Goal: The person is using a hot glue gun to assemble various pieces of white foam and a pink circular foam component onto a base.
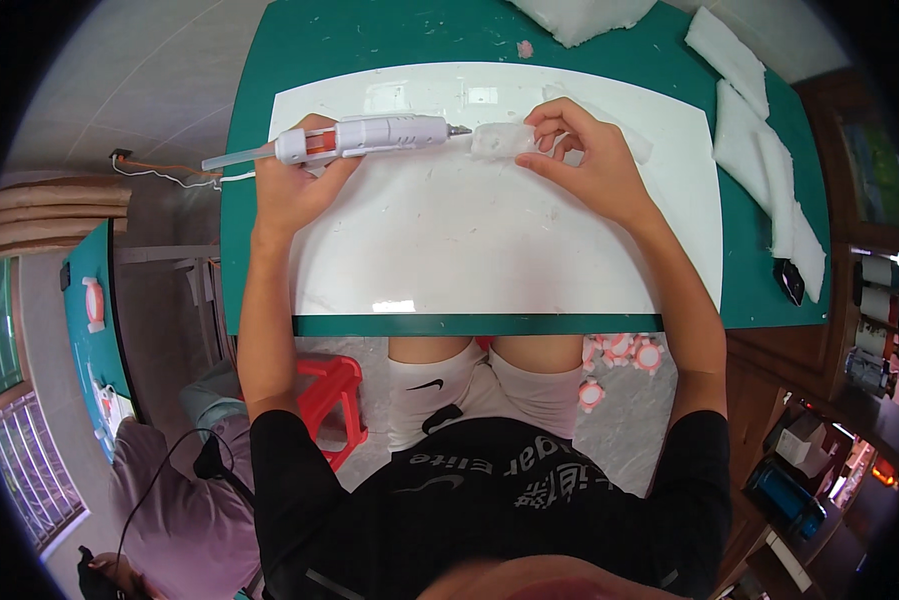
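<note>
A seated person works at a green surface point(259, 250) topped with a white board point(489, 250), seen from above. At far left, a white cord point(164, 175) trails off the surface edge toward the glue gun point(359, 138), a white tool with an orange window and a stick jutting from its back end. The left hand point(299, 185) grips the gun's handle from below, fingers point(324, 170) clamped around it, holding the body level with its metal nozzle pointing right. The nozzle tip touches a small clear plastic piece point(497, 142) lying on the board near its far edge. The right hand point(584, 155) steadies that piece, fingers pinched together on its right end, with the wrist resting on the board. Farther right, strips of white foam point(759, 150) lie stacked along the green surface, with a small black object point(791, 283) just beside their near end. Below the surface edge, a red stool point(329, 395) stands by the person's left knee, and pink and white round pieces point(624, 352) lie on the floor by the right knee.
</note>
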`<state>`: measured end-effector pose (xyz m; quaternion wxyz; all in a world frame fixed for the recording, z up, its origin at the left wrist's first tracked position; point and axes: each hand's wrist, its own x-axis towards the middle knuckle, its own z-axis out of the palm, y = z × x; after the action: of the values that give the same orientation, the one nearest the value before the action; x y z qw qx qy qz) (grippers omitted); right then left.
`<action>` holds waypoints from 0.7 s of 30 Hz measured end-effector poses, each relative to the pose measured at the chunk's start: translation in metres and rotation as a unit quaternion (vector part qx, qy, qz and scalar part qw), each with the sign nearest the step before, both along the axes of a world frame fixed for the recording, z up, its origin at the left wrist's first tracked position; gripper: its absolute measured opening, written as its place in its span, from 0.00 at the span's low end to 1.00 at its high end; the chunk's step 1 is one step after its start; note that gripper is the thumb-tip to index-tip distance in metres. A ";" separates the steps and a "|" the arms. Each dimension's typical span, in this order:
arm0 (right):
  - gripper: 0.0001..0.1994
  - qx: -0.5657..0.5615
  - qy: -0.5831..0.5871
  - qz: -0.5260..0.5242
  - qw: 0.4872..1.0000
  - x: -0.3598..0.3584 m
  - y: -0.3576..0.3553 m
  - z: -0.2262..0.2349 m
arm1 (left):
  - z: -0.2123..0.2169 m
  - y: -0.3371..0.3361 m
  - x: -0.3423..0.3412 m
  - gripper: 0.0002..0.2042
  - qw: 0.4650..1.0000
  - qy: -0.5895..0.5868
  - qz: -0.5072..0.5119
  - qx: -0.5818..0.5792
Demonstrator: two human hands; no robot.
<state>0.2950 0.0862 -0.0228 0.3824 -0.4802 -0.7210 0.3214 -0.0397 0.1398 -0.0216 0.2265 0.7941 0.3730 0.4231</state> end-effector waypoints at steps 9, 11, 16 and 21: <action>0.18 0.021 -0.036 0.006 0.999 -0.006 -0.002 -0.004 | 0.000 -0.005 0.008 0.08 0.999 0.030 -0.007 -0.028; 0.18 0.019 -0.039 0.006 0.999 -0.006 -0.002 -0.006 | 0.000 -0.005 0.007 0.08 0.999 0.031 -0.006 -0.030; 0.19 0.027 -0.047 0.009 0.998 -0.008 -0.002 -0.007 | 0.002 -0.006 0.007 0.08 0.998 0.054 -0.016 -0.026; 0.19 0.030 -0.056 0.012 0.998 -0.011 -0.004 -0.006 | -0.001 -0.006 0.009 0.09 0.999 0.040 -0.012 -0.023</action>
<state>0.2844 0.0823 -0.0288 0.3521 -0.4770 -0.7562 0.2768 -0.0310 0.1340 -0.0222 0.2343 0.8096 0.3819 0.3793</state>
